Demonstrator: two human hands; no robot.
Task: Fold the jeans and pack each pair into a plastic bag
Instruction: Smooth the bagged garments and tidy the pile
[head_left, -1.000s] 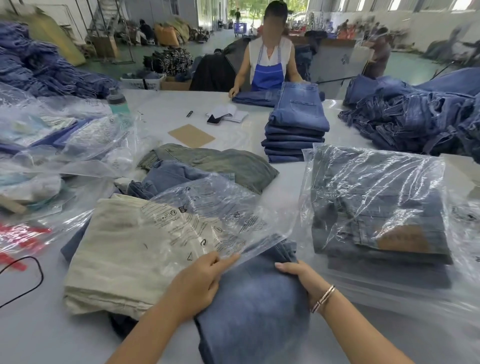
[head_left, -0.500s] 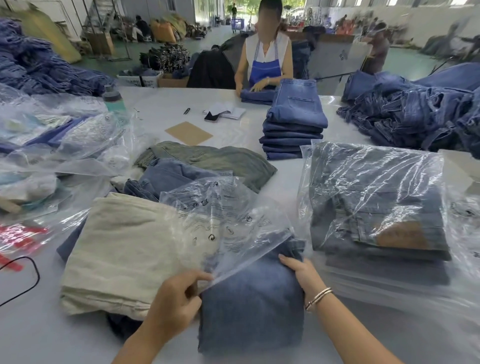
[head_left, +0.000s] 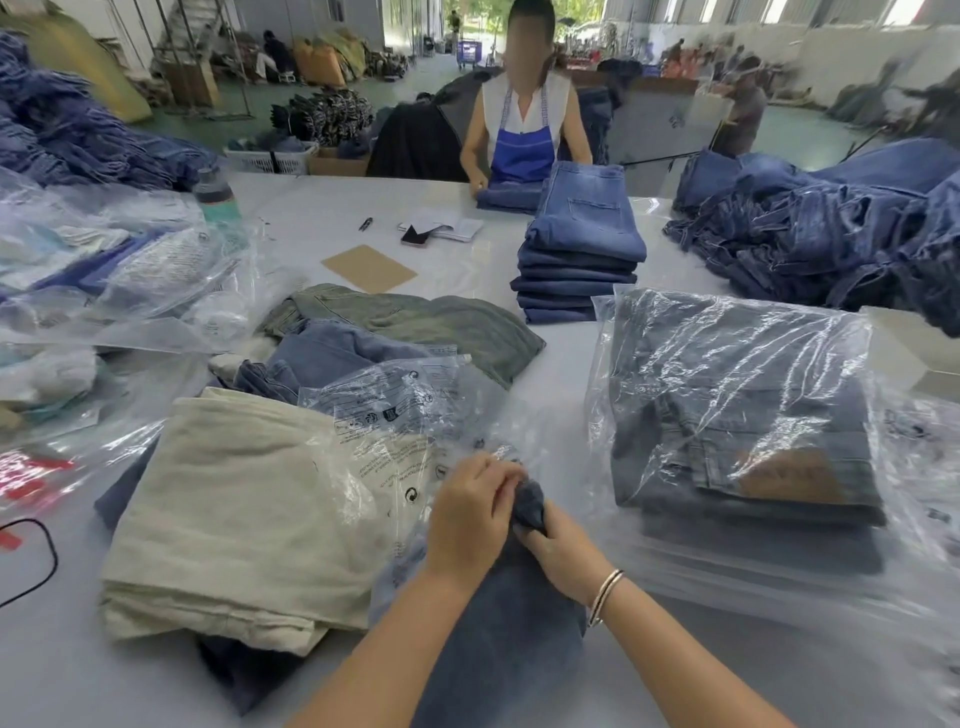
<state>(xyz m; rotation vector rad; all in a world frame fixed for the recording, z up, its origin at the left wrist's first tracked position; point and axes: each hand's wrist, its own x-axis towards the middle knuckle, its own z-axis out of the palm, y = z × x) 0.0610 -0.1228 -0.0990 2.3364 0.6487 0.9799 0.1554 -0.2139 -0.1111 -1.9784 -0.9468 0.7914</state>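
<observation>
A folded pair of blue jeans (head_left: 498, 639) lies in front of me on the white table (head_left: 62, 675). My left hand (head_left: 470, 512) grips the edge of a clear printed plastic bag (head_left: 400, 441) over the far end of the jeans. My right hand (head_left: 558, 551), with bracelets on its wrist, pinches the far corner of the jeans. The two hands touch each other there. The bag spreads away to the upper left over a folded cream pair (head_left: 234, 514).
Bagged jeans (head_left: 737, 405) are stacked at my right. A pile of folded blue jeans (head_left: 579, 260) stands mid-table, loose denim (head_left: 841, 234) heaps far right, olive and blue pairs (head_left: 415, 322) lie ahead. Plastic bags (head_left: 104, 270) crowd the left. A person in a blue apron (head_left: 522, 148) works opposite.
My hands have come together at the far end of the jeans. The left moved up and right along the bag's edge; the right shifted left and now pinches the corner.
</observation>
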